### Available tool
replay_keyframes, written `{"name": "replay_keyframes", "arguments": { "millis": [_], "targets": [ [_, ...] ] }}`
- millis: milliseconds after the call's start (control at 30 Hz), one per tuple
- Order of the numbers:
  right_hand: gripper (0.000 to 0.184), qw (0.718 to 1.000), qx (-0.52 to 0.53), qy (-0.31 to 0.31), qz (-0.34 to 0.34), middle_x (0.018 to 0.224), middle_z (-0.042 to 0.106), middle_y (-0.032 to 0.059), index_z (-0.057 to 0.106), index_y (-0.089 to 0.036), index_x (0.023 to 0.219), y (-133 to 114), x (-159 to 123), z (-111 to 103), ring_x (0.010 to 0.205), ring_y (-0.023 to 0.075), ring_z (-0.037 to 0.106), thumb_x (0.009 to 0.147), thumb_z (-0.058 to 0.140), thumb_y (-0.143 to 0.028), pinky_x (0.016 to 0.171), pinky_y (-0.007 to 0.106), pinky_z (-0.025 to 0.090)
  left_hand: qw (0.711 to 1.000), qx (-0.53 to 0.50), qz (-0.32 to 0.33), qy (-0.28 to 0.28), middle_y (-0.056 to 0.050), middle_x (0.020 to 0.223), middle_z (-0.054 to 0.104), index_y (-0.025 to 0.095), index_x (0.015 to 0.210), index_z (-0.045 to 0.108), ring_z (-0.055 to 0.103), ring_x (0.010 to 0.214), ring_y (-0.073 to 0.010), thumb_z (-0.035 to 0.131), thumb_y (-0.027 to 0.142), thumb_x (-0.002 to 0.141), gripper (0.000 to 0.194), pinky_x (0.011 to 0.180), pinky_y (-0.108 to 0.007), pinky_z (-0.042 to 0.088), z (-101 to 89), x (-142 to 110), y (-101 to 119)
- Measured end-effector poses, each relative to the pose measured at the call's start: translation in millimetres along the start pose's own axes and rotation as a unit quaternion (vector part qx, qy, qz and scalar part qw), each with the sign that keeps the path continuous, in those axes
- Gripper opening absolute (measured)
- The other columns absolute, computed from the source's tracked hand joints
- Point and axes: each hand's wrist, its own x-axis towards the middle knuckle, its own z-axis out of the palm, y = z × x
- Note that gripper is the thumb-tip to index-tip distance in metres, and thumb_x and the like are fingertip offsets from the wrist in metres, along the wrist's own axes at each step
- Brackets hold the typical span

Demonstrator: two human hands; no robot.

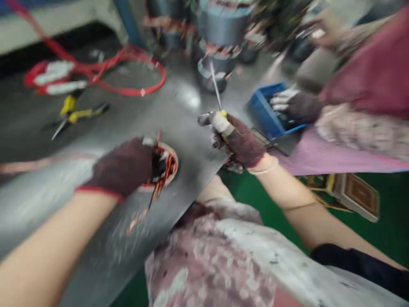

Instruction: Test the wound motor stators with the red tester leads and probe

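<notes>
A blue plastic crate (266,111) sits by the far right edge of the metal table (179,115). A co-worker's gloved hand (295,106) reaches into it and hides most of what is inside, so I cannot tell what the dark bits in there are.

The person's left hand (119,168) wears a dark red glove with a red cuff. It is closed around a round motor part (166,164), and orange and red wires stick out of that part. The motor part is close to the near edge of the table. The right hand (238,143) wears the same kind of glove and grips a thin pointed tool (215,85) with a yellow and white handle. The two hands are near each other but not touching.

At the far edge of the table, more round motor parts (212,74) stand in a group. Near the left side, a red cord (137,87) lies in a big loop, and yellow-handled pliers (73,113) lie just below it. Past the table edge the floor (383,230) is green, and a flat brown box (358,196) sits on it. The person wears a pink flowery smock (204,260).
</notes>
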Motion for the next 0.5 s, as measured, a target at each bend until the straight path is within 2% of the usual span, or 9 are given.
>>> {"name": "replay_keyframes", "arguments": {
  "millis": [33,67,100,167,233,267,400,500],
  "targets": [
    [0.058,0.996,-0.049,-0.057,0.041,0.073,0.067,-0.0028,0.066,-0.022,0.136,15,-9,-6,0.050,0.0092,0.051,0.098,0.067,-0.066,0.042,0.019,0.038,0.999,0.024,-0.019,-0.008,-0.025,0.111,0.072,0.007,0.124,0.069,0.076,0.098,-0.0421,0.046,0.022,0.095,0.040,0.082,-0.061,0.061,-1.2,5,-4],
    [0.060,0.989,-0.099,-0.094,0.049,0.078,0.071,-0.0009,0.063,-0.022,0.142,30,-20,-9,0.053,0.0106,0.057,0.100,0.064,-0.064,0.044,0.019,0.042,0.998,0.039,-0.023,-0.031,-0.026,0.117,0.071,0.006,0.129,0.066,0.075,0.102,-0.0443,0.049,0.027,0.099,0.041,0.084,-0.064,0.060,-0.3,10,-8],
    [0.061,0.980,-0.150,-0.124,0.044,0.086,0.075,0.0020,0.062,-0.021,0.146,44,-31,-11,0.060,0.0131,0.064,0.102,0.062,-0.062,0.050,0.022,0.050,0.997,0.045,-0.040,-0.048,-0.026,0.112,0.072,0.004,0.127,0.067,0.075,0.102,-0.0462,0.052,0.028,0.098,0.040,0.083,-0.066,0.060,1.5,14,-12],
    [0.056,0.960,-0.240,-0.143,-0.012,0.108,0.080,0.0071,0.064,-0.020,0.147,65,-53,-10,0.085,0.0197,0.076,0.105,0.060,-0.058,0.075,0.030,0.063,0.995,0.047,-0.056,-0.068,-0.026,0.110,0.072,0.001,0.128,0.067,0.073,0.106,-0.0494,0.056,0.029,0.098,0.042,0.085,-0.071,0.058,4.4,17,-15],
    [0.050,0.938,-0.308,-0.138,-0.071,0.128,0.078,0.0079,0.067,-0.022,0.145,78,-68,-5,0.109,0.0251,0.077,0.106,0.059,-0.053,0.099,0.038,0.062,0.994,0.040,-0.067,-0.077,-0.028,0.113,0.071,-0.001,0.130,0.065,0.069,0.115,-0.0500,0.059,0.028,0.098,0.043,0.092,-0.074,0.054,4.7,16,-13],
    [0.049,0.928,-0.334,-0.135,-0.090,0.134,0.077,0.0070,0.067,-0.023,0.146,82,-70,-2,0.117,0.0267,0.075,0.107,0.057,-0.052,0.105,0.040,0.060,0.994,0.037,-0.070,-0.078,-0.028,0.116,0.070,-0.002,0.131,0.064,0.067,0.119,-0.0499,0.060,0.028,0.098,0.045,0.096,-0.075,0.052,4.1,15,-12],
    [0.050,0.902,-0.392,-0.127,-0.127,0.141,0.074,0.0061,0.065,-0.025,0.150,87,-61,5,0.125,0.0295,0.073,0.109,0.054,-0.051,0.107,0.042,0.060,0.994,0.056,-0.066,-0.073,-0.028,0.118,0.070,-0.007,0.131,0.061,0.066,0.123,-0.0499,0.059,0.024,0.098,0.045,0.098,-0.073,0.052,0.8,12,-8],
    [0.050,0.899,-0.391,-0.150,-0.131,0.141,0.074,0.0049,0.066,-0.028,0.151,81,-52,9,0.123,0.0299,0.073,0.109,0.052,-0.053,0.107,0.043,0.059,0.991,0.093,-0.063,-0.073,-0.024,0.117,0.071,-0.006,0.125,0.064,0.070,0.118,-0.0482,0.047,0.024,0.102,0.041,0.090,-0.068,0.058,0.1,8,-5]
  ]
}}
